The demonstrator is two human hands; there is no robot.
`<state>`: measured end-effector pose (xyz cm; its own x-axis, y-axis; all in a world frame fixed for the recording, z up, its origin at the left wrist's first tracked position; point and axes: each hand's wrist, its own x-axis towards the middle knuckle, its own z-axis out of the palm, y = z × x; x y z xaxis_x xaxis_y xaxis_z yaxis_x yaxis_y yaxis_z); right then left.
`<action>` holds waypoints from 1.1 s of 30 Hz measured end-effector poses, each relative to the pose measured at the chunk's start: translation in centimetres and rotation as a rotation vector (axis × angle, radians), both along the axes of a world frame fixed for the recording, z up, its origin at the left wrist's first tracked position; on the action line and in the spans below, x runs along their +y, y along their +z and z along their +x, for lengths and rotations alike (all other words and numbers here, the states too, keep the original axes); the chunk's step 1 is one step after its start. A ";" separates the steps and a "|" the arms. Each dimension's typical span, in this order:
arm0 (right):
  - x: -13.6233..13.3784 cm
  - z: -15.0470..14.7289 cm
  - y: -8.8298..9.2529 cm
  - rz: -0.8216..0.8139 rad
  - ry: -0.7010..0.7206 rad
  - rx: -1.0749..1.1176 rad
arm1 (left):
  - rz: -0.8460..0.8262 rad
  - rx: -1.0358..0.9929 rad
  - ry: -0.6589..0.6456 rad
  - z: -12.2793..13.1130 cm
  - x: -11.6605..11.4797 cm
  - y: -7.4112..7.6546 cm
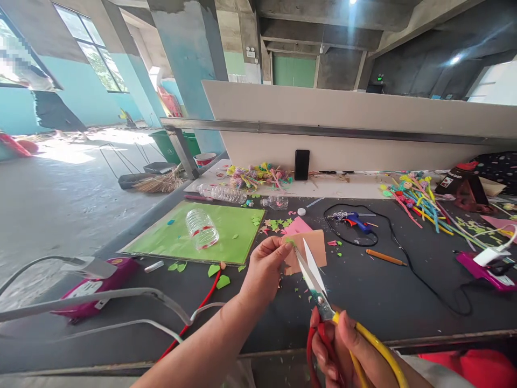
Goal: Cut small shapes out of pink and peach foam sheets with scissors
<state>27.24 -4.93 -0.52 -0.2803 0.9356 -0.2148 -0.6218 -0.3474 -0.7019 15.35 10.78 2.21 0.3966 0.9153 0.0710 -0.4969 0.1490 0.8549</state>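
Observation:
My left hand (264, 267) is closed in a pinch on a small green paper piece (290, 242), mostly hidden by the fingertips. In my right hand (343, 345) are scissors (319, 291) with one red and one yellow handle. Their blades are parted, and the tips reach close to the left fingertips. Behind the blades an orange paper sheet (317, 248) shows, with a pink sheet (297, 225) partly under or beside it. Small green and pink star-shaped cutouts (278, 223) lie just beyond the left hand.
A cut plastic bottle (202, 229) lies on green sheets (242, 221) at left. To the right are a blue glue gun (359, 222) with its black cord and an orange cutter-like tool (385, 257). Power strips (100, 285) and cables flank both sides. A phone (301, 165) stands at the back.

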 end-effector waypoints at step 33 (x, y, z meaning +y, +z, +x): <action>-0.3 0.9 2.0 0.120 -0.203 -0.983 | -0.061 -0.102 -0.143 -0.1 -0.1 0.8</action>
<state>28.15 -5.26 1.45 0.1371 0.9764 -0.1668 0.2113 -0.1933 -0.9581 15.23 10.67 2.97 0.5165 0.8539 0.0638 -0.5509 0.2743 0.7882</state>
